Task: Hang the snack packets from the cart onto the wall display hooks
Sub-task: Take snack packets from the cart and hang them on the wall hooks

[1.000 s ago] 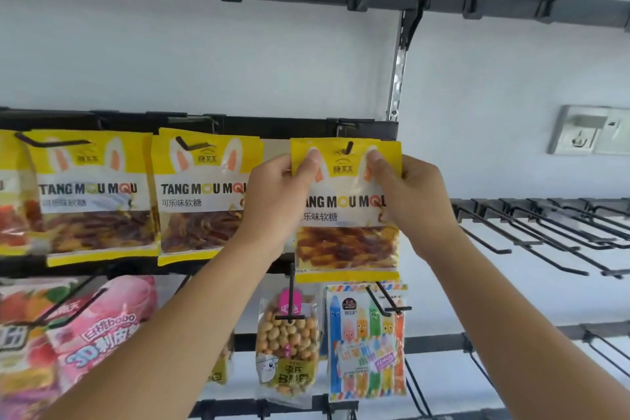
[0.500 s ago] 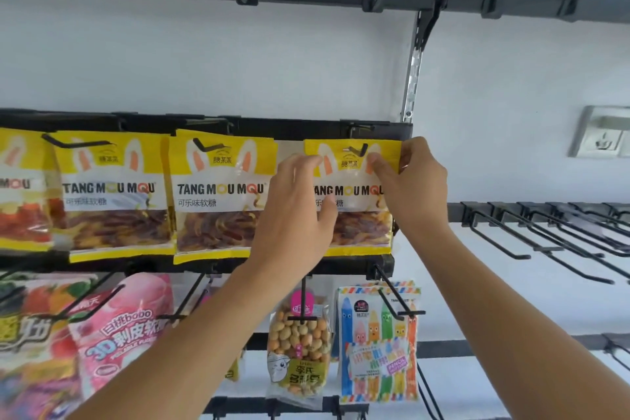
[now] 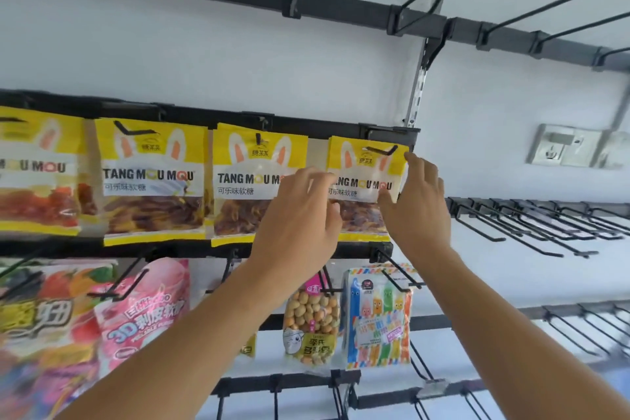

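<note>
Fingers, right hand [image 3: 414, 204]: spread and relaxed, thumb and forefinger tip against the right edge of the yellow gummy packet [image 3: 366, 181]; touching, not gripping. Fingers, left hand [image 3: 300, 225]: loosely open in front of the packet's left side, holding nothing; contact cannot be told. Packet: hung on its hook [image 3: 381, 149], rightmost in a row of like packets [image 3: 153, 181]. Handling note: steady it flat and level, then let go gently so it does not swing off. Empty hooks [image 3: 528, 228] lie to the right.
</note>
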### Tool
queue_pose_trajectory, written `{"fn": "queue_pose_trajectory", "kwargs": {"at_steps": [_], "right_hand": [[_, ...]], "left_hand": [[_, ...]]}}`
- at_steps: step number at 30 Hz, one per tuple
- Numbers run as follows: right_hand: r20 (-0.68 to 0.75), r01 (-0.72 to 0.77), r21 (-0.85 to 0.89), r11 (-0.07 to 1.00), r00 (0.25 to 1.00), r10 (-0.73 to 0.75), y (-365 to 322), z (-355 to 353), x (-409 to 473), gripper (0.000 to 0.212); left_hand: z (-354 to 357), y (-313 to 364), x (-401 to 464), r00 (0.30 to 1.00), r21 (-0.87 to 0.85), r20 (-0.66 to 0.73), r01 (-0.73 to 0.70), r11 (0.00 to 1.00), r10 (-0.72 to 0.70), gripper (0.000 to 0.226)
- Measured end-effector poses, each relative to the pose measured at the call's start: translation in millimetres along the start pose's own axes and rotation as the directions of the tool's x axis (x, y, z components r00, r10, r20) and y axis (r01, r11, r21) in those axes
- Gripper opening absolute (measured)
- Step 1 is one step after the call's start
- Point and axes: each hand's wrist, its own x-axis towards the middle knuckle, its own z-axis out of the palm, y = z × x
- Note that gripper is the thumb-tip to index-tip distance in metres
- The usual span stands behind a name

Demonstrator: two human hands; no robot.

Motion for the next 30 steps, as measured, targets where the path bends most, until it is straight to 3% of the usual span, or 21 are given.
{"fn": "queue_pose_trajectory", "kwargs": {"at_steps": [10, 15, 23, 30], "right_hand": [[0.037, 0.271, -0.173, 0.947, 0.962, -0.269, -40.8, -9.1, -102.5, 0.042], [0.107, 0.378, -0.213, 0.901, 0.926, -0.363, -67.6, -17.7, -139.9, 0.041], [0.219, 0.471, -0.014, 0.882, 0.862, -0.457, -112.9, -15.0, -235.8, 0.040], [0.401, 0.526, 0.167, 0.834, 0.737, -0.545, -174.7, 11.0, -343.3, 0.043]], "left_hand": [[-40.7, -25.1, -59.2, 0.993, 0.105, 0.113, -0.037, 0.994, 0.025, 0.038], [-80.5, -32.0, -100.3, 0.992, 0.240, 0.128, -0.045, 0.970, 0.014, 0.037], [-155.0, -24.6, -199.7, 0.966, 0.429, 0.205, 0.058, 0.901, -0.160, 0.033], [-223.8, -46.0, -316.0, 0.864, 0.587, 0.317, 0.146, 0.796, -0.392, 0.037]]}}
